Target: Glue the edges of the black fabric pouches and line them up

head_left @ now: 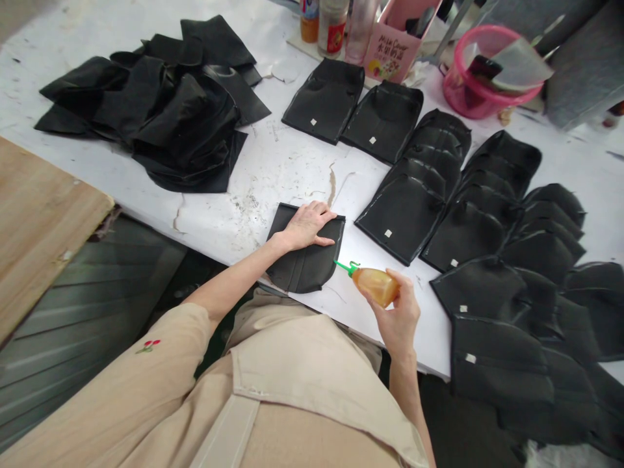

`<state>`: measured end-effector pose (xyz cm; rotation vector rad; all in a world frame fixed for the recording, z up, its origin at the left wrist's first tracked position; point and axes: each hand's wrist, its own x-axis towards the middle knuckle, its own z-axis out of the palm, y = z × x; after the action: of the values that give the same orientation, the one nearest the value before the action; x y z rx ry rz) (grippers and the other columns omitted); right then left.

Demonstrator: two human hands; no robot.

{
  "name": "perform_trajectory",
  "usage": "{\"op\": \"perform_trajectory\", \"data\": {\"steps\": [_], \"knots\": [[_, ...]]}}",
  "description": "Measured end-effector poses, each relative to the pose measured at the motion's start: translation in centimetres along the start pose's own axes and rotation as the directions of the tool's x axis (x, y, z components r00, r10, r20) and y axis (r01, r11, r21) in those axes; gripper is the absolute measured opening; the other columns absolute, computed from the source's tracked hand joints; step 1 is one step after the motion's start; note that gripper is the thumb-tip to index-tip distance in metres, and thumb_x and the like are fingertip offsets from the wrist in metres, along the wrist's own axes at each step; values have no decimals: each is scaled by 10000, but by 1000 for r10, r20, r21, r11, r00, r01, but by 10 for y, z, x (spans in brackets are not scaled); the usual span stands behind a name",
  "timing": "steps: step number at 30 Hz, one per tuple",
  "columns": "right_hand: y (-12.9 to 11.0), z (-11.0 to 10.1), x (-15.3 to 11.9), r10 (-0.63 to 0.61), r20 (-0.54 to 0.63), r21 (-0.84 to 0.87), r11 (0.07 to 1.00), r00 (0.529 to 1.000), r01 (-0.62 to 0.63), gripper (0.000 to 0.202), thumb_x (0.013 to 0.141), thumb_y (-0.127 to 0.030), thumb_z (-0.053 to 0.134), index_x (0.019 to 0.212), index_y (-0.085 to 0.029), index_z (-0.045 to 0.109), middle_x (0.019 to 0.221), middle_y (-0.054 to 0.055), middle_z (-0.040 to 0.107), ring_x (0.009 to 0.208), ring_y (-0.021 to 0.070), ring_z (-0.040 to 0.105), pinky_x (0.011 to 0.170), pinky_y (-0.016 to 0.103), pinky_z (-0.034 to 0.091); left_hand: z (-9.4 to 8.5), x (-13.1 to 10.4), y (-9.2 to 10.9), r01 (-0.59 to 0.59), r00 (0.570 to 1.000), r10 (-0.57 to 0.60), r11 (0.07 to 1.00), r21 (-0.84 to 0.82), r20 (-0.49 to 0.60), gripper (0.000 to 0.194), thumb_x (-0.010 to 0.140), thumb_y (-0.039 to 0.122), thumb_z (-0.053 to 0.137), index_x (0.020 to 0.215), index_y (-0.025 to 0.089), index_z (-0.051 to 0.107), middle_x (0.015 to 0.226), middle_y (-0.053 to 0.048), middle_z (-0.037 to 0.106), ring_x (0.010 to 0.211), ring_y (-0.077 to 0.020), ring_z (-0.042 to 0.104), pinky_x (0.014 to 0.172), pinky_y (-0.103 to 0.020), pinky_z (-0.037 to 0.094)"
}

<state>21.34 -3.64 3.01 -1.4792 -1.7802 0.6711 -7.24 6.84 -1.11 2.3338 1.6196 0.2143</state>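
A black leather-like panel [305,266] lies at the table's front edge, its rounded end toward me. My left hand [308,226] rests flat on its far part, fingers spread, thumb pointing right. In my right hand [398,312] is a glue bottle [375,286] of amber liquid, held tilted on its side. Its thin green nozzle points left and ends by the panel's right edge; whether the tip touches cannot be made out. Right of the panel lie rows of similar black pieces [404,208], several with a small white square on them.
A loose heap of black pieces [146,104] sits at the back left of the white table [287,162]. Jars [333,29], a pink box [397,42] and a pink basket [487,84] with tools stand along the back. A wooden board [43,221] is at the left.
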Motion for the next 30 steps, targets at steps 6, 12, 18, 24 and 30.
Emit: {"op": "perform_trajectory", "data": {"steps": [6,12,18,24,30], "knots": [[1,2,-1,-41,-18,6,999,999,41,488,895,-514,800,1270,-255,626,1116,60,708,1008,256,691,856,396,577,-24,-29,16,-104,994,103,995,-12,-20,549,841,339,861,1311,160,643,1277,-156,614,1244,-323,560,1013,-411,476],[2,1,-4,-12,-21,-7,1000,1000,12,494,901,-541,779,1264,-246,622,1089,63,701,998,258,689,835,396,580,-18,-82,39,-300,942,325,926,-228,80,308,886,367,829,1133,209,735,1269,-132,641,1205,-288,619,1001,-409,537],[0,1,-11,34,4,30,999,999,-34,492,881,-539,792,1242,-249,624,1093,61,697,1011,259,675,839,392,575,9,-99,34,-288,957,285,921,-263,-50,205,914,291,793,1079,174,764,1316,-174,652,1339,-340,588,1102,-493,541],[-2,1,-19,64,25,63,996,998,-66,503,874,-494,813,1271,-251,621,1112,67,690,1027,264,667,866,413,574,14,-102,32,-274,962,265,920,-282,-68,148,926,303,779,1020,189,766,1318,-151,665,1372,-321,585,1143,-509,532],[-4,-1,-29,51,33,85,995,998,-54,497,874,-435,830,1285,-254,619,1098,54,678,995,245,667,839,386,577,15,-102,33,-261,965,253,918,-299,-65,131,923,298,781,983,185,754,1317,-148,667,1390,-319,575,1143,-502,534]]}}
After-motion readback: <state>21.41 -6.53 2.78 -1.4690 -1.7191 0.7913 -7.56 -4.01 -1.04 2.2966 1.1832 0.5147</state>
